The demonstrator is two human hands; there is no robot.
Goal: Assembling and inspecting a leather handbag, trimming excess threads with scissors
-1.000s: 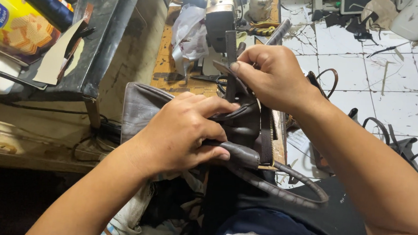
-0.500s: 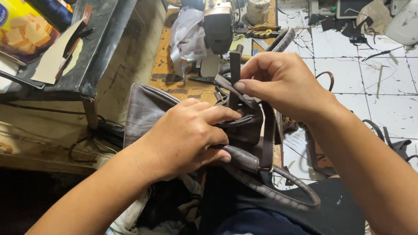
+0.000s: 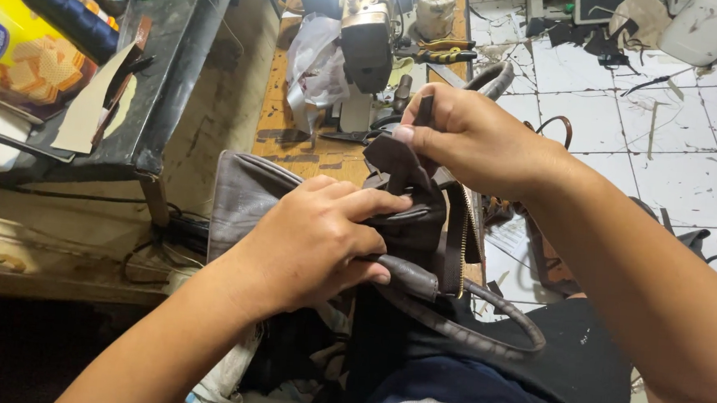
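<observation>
Single head cam, steep down-tilt, close range.
I'm seeing from the wearer's head over their own lap: both forearms enter from the bottom edge, left hand (image 3: 309,244) and right hand (image 3: 472,138) fill centre frame. Facing forward onto the wooden table (image 3: 283,137); tiled floor (image 3: 675,123) upper right. No second view.

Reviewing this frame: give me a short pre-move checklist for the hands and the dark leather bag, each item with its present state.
1. Left hand pressing down on the dark brown leather bag: ok.
2. Right hand pinching the bag's dark strap tab: ok.
3. Zipper in view and free of fingers: ok.
4. Rolled leather handle hanging loose over the lap: ok.
5. Bag lying flat on the wooden workbench: cannot tell.
</observation>
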